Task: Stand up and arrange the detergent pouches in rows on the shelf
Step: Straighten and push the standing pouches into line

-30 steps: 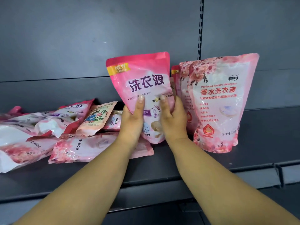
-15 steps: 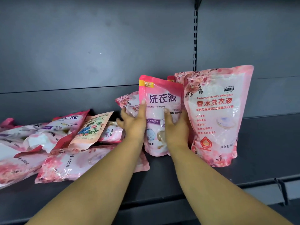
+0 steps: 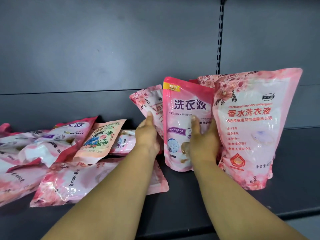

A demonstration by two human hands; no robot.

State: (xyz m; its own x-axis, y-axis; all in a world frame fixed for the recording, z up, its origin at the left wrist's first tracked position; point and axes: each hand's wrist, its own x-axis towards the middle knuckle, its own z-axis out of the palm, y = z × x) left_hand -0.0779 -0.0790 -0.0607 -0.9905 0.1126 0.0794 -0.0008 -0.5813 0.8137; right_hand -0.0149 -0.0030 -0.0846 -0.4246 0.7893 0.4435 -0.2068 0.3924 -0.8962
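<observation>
Two bare hands met on a glossy pink plastic detergent pouch (image 3: 185, 122) standing upright on the dark grey metal shelf (image 3: 285, 170). The right hand (image 3: 202, 141) gripped its right edge, thumb across the front. The left hand (image 3: 147, 135) held a floral pink pouch (image 3: 150, 103) just left of it. A larger rose-printed pouch (image 3: 251, 129) stood touching on the right; other pouches (image 3: 72, 153) lay flat at far left.

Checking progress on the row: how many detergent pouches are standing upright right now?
3 clearly: the large floral pouch at right, the NEW-labelled pouch under the right hand, and a tilted floral pouch gripped by the left hand. More tops show behind, partly hidden.
</observation>
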